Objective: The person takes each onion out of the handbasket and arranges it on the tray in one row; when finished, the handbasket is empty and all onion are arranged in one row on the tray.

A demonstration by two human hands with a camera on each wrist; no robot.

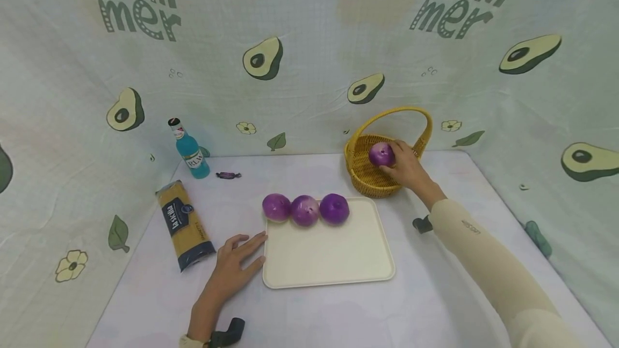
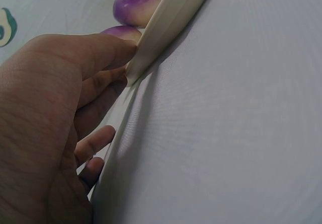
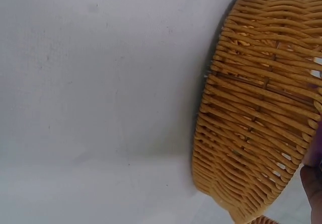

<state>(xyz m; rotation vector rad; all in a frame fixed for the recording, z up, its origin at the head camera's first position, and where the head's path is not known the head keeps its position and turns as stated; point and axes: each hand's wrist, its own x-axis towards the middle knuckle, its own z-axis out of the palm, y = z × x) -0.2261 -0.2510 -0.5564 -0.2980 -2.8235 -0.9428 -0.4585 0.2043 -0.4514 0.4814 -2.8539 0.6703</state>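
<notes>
In the head view my right hand (image 1: 407, 165) grips a glossy, round purple-and-white vegetable (image 1: 381, 154), the thumb and fingers around its right side, within the yellow wicker basket (image 1: 376, 189). The right wrist view shows mostly the basket's woven side (image 3: 256, 93), with a bit of the hand at the right edge. Three similar purple vegetables (image 1: 305, 211) stand in a row along the far edge of a cream tray (image 1: 329, 256). My left hand (image 1: 232, 270) touches the tray's left edge with its fingertips, fingers spread; the left wrist view shows them at the rim (image 2: 166, 30).
Left of the tray lies a yellow and dark-blue pasta packet (image 1: 186, 224). Behind it stands a blue bottle (image 1: 192, 149), with a small purple wrapped candy (image 1: 228, 175) beside it. The basket's tall handle (image 1: 391, 113) arches over its opening. A printed cloth wall (image 1: 309, 111) closes off the back.
</notes>
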